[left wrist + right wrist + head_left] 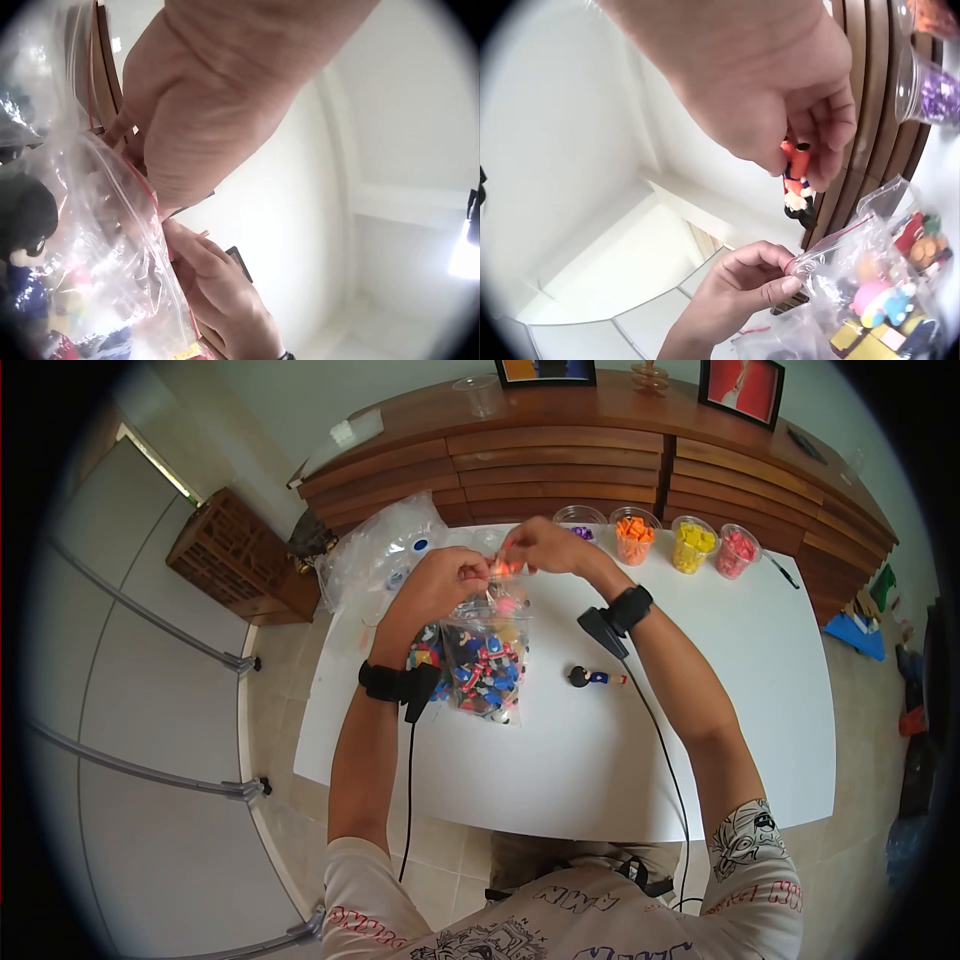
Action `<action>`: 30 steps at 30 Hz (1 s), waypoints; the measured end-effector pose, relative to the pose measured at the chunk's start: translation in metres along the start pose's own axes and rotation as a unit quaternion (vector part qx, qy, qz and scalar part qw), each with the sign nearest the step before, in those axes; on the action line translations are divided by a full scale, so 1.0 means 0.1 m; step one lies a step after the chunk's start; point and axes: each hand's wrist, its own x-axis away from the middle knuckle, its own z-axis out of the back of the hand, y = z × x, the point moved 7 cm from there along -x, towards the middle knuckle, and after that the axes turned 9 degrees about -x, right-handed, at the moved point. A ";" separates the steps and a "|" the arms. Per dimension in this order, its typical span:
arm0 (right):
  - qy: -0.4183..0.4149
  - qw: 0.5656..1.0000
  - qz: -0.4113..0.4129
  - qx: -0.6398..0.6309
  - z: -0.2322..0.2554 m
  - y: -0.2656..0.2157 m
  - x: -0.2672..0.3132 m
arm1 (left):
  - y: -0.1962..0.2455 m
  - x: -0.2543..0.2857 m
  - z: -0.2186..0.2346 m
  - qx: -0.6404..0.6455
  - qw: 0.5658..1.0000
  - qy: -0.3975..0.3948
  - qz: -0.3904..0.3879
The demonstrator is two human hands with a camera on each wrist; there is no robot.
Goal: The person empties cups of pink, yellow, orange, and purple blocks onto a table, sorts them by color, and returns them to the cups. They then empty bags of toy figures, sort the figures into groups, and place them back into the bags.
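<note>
My left hand (pixel 445 582) pinches the red-lined rim of a clear zip bag (pixel 836 244). A pink-and-blue toy (pixel 881 300) and yellow blocky pieces show through its plastic. Above that bag, my right hand (pixel 555 548) holds a small figurine (pixel 798 169) in orange clothes between thumb and fingers. Its black-haired head points down. Nearer my body lies another zip bag (pixel 487 672), packed with red, blue and black figures. A dark-haired figurine (pixel 600 677) in blue lies on the white table (pixel 700 740), below my right wrist.
Clear cups of orange (pixel 635 538), yellow (pixel 692 547) and pink pieces (pixel 737 552) line the table's far right, beside a partly hidden cup of purple pieces (pixel 939 97). A black pen (pixel 780 570) lies there too. Crumpled clear plastic (pixel 375 550) covers the far left. A wooden cabinet (pixel 560 465) stands behind.
</note>
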 end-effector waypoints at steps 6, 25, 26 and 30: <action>-0.139 0.984 -0.088 0.064 -0.37 0.15 -0.20 | -0.03 0.05 0.00 0.041 0.999 -0.007 -0.007; -0.097 0.993 -0.061 -0.025 -0.36 0.15 -0.18 | -0.86 -0.15 -0.01 -0.031 0.976 -0.007 0.214; -0.102 0.991 -0.064 -0.059 -0.38 0.14 -0.15 | -0.90 -0.17 -0.13 0.038 0.973 -0.085 0.209; -0.097 0.989 -0.092 -0.056 -0.41 0.15 -0.14 | -0.90 -0.20 -0.12 -0.021 0.984 -0.025 0.178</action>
